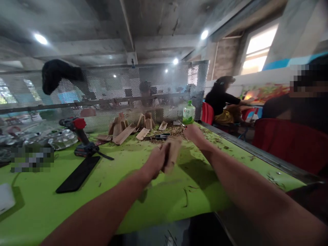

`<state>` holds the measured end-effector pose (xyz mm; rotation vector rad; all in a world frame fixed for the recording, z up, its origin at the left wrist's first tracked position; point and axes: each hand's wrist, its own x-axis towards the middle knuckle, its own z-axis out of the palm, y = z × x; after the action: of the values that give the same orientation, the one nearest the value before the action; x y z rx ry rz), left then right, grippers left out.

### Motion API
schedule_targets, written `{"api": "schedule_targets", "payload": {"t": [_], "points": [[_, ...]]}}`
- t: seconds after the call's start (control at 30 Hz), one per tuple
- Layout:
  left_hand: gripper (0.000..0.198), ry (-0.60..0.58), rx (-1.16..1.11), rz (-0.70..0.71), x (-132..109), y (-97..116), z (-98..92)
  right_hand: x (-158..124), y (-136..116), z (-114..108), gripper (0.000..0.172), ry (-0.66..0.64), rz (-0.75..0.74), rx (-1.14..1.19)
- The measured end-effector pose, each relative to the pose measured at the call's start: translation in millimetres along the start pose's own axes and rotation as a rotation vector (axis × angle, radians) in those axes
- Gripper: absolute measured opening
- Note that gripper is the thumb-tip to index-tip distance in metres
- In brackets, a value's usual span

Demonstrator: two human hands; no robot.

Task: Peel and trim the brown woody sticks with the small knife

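My left hand [154, 161] grips a small brown paper bag [174, 153], slightly smeared by motion, above the green tabletop. My right hand [194, 133] is closed at the edge of a heap of small brown dried bits [176, 130]. Whatever its fingers hold is hidden from me. Between my hands and the back panel lies a tool with dark handles [162, 136], partly among the bits. Several brown paper bags [119, 127] stand and lean behind it, and flat paper pieces [142, 134] lie nearby.
A green-labelled bottle [189, 113] stands behind my right hand. To the left are a cordless drill [81, 136], a black phone [78, 175] and crumpled clear plastic [60, 139]. A perforated metal panel [107, 85] closes the back. Two people sit on red chairs [284, 143] at right.
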<state>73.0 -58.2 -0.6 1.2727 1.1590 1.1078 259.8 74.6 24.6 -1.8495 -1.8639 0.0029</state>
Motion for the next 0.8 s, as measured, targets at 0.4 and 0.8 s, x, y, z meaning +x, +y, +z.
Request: {"api": "schedule_targets", "payload": {"t": [0.4, 0.8], "points": [[0.032, 0.277, -0.498, -0.102, 47, 2, -44.7, -55, -78, 23, 0.027, -0.093, -0.4, -0.035], [0.033, 0.307, -0.403, -0.047, 52, -2, -47.0, -59, -82, 23, 0.032, -0.119, -0.487, -0.195]]}}
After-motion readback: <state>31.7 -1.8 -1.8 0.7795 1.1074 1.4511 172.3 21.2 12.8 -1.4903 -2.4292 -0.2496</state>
